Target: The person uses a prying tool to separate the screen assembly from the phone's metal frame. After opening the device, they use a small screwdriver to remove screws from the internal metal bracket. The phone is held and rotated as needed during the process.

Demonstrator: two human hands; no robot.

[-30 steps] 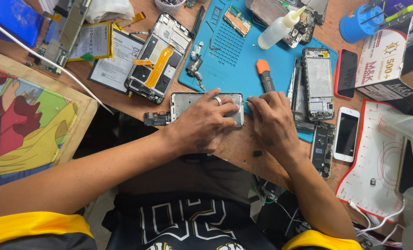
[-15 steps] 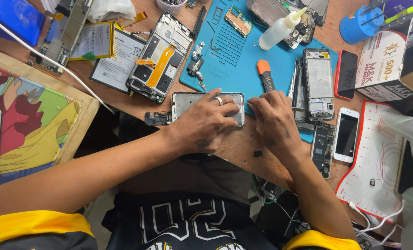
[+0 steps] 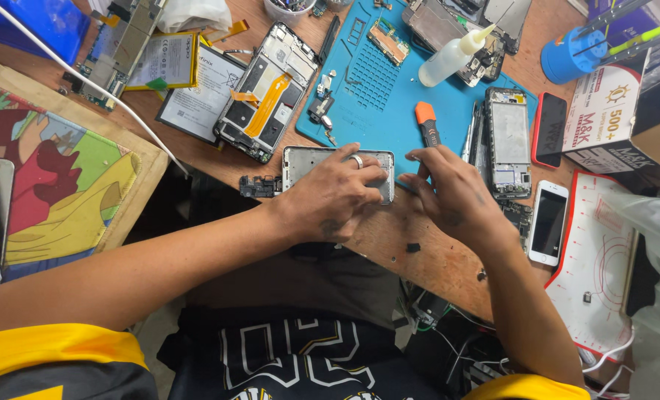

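Left hand [image 3: 337, 194]: pressing flat on the opened phone frame [image 3: 304, 159], fingers spread wide.
Right hand [image 3: 456, 196]: gripping the orange-handled screwdriver [image 3: 426, 122], fingers pinching narrow, beside the frame's right end.

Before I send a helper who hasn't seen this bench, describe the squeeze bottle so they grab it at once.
Find the blue silicone work mat at the bench's far middle. At its far right lies a small translucent white plastic squeeze bottle, the only bottle, with a pointed nozzle, tipped against an opened phone.
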